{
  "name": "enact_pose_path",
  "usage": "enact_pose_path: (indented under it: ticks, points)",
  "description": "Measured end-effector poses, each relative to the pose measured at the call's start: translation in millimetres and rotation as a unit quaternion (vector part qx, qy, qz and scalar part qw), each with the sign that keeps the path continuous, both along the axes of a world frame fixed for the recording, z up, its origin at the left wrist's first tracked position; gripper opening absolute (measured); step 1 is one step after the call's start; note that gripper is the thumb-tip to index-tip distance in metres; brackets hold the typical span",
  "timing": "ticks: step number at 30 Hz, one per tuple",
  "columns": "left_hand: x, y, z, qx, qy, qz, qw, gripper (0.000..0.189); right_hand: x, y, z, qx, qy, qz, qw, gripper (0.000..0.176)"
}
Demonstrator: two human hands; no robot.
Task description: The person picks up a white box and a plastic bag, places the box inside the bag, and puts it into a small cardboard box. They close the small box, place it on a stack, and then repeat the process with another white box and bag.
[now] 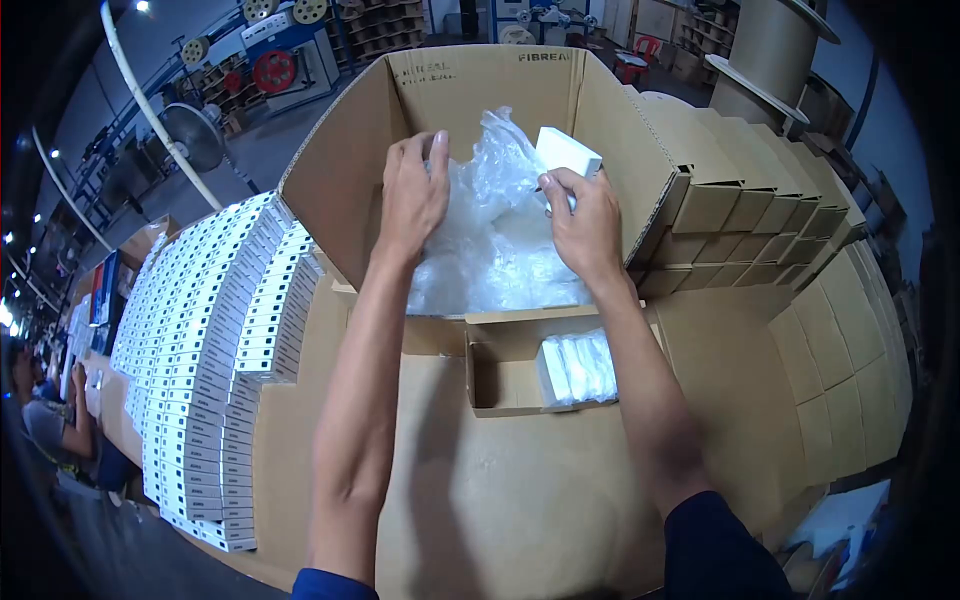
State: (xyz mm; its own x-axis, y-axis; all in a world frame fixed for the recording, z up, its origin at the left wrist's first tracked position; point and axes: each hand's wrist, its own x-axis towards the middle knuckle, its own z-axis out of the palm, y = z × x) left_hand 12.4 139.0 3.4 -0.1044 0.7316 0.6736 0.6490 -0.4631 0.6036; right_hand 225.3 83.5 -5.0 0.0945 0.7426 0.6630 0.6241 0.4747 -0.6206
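My left hand (414, 196) is raised over the left side of a large open carton (350, 160), its fingers loosely bent and apart with nothing visible in them. Beside it, crumpled clear plastic bags (490, 255) fill the carton, one standing up in the middle. My right hand (586, 225) is closed on a small white box (566, 152) above the carton's right side; its fingers hide the box's lower part. Below, a small open carton (500, 402) holds several white plastic-wrapped pieces (580, 368) at its right end, partly behind my right forearm.
Stacked white boxes with dark squares (195, 370) line the left side. Folded brown cartons (740, 205) are piled at the right on the cardboard-covered table (520, 500). A person (65, 420) sits at far left. A fan (192, 137) and a large spool (770, 60) stand behind.
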Motion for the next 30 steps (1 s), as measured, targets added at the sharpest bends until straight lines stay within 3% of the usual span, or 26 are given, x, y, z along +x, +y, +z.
enact_pose_path:
  ticks: [1, 4, 5, 8, 10, 12, 13, 16, 17, 20, 21, 24, 25, 28, 30]
  points:
    - [5.3, -8.2, 7.7, 0.029, -0.012, 0.012, 0.999, 0.06, -0.9, 1.5, -2.5, 0.037, -0.015, -0.006, 0.999, 0.022]
    - [21.4, -22.3, 15.2, -0.138, -0.054, -0.011, 0.989, 0.06, -8.2, -7.8, 1.4, 0.02, 0.0, 0.044, 0.999, 0.019]
    - [22.6, -22.0, 16.4, -0.254, -0.135, -0.098, 0.953, 0.056, -9.4, -8.6, 2.2, 0.002, 0.024, 0.077, 0.997, 0.019]
    - [11.7, -8.9, -7.3, -0.238, -0.195, -0.193, 0.932, 0.048, -10.9, 0.3, -5.5, 0.038, 0.005, 0.017, 0.999, 0.02]
    - [-0.3, -2.1, -18.5, -0.12, -0.054, -0.095, 0.987, 0.044, -6.4, 3.3, -5.5, 0.05, 0.023, -0.013, 0.998, 0.021]
    - [-14.4, -1.2, -27.2, -0.035, 0.111, -0.004, 0.993, 0.046, -2.1, -0.2, 0.0, 0.022, 0.051, 0.011, 0.998, 0.021]
    - [-13.7, -3.9, -30.8, 0.017, 0.117, -0.002, 0.993, 0.05, -0.3, 1.9, -0.4, -0.006, 0.058, 0.023, 0.998, 0.024]
    - [0.4, -22.8, -7.1, -0.031, -0.017, -0.004, 0.999, 0.058, 4.8, 2.4, -2.4, -0.015, 0.113, 0.128, 0.985, 0.028]
    - [5.0, -35.4, 4.6, -0.095, -0.09, -0.037, 0.991, 0.062, 6.0, -3.4, 0.1, 0.001, 0.12, 0.179, 0.976, 0.03]
    - [10.5, -67.5, 16.4, -0.151, -0.114, -0.111, 0.976, 0.055, 1.1, -25.1, -2.5, 0.037, 0.149, 0.218, 0.964, 0.028]
    - [11.5, -80.4, 17.3, -0.112, -0.147, -0.163, 0.969, 0.037, 1.0, -41.5, 3.4, 0.035, 0.114, 0.212, 0.97, 0.03]
    - [15.8, -128.4, 22.2, -0.014, -0.259, -0.174, 0.95, 0.02, 4.9, -88.4, 1.9, -0.013, 0.099, 0.189, 0.977, 0.03]
    - [14.2, -152.2, 27.7, -0.024, -0.258, -0.176, 0.95, 0.016, 9.1, -101.5, -2.9, -0.057, 0.11, 0.203, 0.971, 0.031]
    - [2.5, -202.7, 24.6, -0.069, -0.202, -0.192, 0.958, 0.017, 13.0, -157.6, 11.3, 0.007, 0.068, 0.232, 0.97, 0.03]
    - [4.9, -237.1, 23.7, -0.103, -0.192, -0.199, 0.956, 0.017, 3.1, -189.6, 7.6, -0.012, 0.062, 0.194, 0.979, 0.024]
